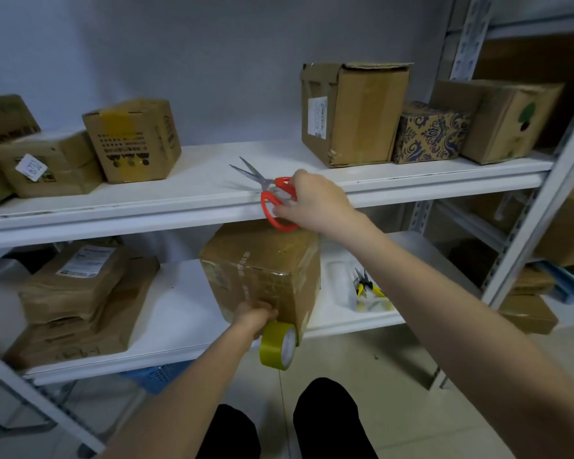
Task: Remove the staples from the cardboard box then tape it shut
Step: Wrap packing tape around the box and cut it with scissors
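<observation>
A brown cardboard box [262, 260] stands on the lower white shelf [186, 309], with tape running over its top and front. My left hand [254, 316] is at the box's front lower face and holds a roll of yellowish packing tape [279, 346] that hangs below the shelf edge. My right hand [315, 202] grips red-handled scissors [272, 197] at the front edge of the upper shelf [196, 180]; the blades are spread and point up-left. Yellow-handled pliers [367, 286] lie in a clear tray to the right of the box.
Several cardboard boxes [352, 114] line the upper shelf on both sides. Flattened packages [77, 293] are stacked at the left of the lower shelf. A metal rack upright [537, 207] runs down the right. My dark-clad legs [325, 422] are below, over a tiled floor.
</observation>
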`<state>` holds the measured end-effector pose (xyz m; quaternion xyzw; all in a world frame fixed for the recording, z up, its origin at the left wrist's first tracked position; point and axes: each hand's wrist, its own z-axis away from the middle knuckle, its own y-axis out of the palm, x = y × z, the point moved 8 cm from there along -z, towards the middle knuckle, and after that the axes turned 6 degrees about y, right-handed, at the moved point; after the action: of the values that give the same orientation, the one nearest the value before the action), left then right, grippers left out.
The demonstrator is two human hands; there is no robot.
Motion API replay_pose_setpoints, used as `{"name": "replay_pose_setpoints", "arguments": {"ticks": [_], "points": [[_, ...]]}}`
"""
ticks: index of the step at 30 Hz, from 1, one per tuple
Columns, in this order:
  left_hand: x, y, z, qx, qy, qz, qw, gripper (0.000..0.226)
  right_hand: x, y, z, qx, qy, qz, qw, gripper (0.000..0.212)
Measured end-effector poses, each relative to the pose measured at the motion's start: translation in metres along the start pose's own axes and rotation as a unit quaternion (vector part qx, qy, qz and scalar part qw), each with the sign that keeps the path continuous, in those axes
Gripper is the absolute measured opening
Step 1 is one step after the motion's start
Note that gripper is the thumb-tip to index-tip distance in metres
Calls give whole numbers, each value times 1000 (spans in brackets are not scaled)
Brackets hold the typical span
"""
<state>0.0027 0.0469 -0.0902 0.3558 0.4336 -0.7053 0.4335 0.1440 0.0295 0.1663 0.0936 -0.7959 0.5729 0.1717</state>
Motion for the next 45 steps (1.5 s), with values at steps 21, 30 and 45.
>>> {"name": "replay_pose_setpoints", "arguments": {"ticks": [21, 30, 45], "points": [[17, 2, 5, 38, 6, 24, 999, 16, -137, 168, 112, 520, 144, -148, 829, 41], [16, 1, 2, 57, 1, 19, 998, 14, -119, 187, 90, 519, 129, -171, 828, 61], [8, -8, -2, 75, -7, -61, 995, 16, -118, 199, 76, 491, 99, -132, 856, 71]]}}
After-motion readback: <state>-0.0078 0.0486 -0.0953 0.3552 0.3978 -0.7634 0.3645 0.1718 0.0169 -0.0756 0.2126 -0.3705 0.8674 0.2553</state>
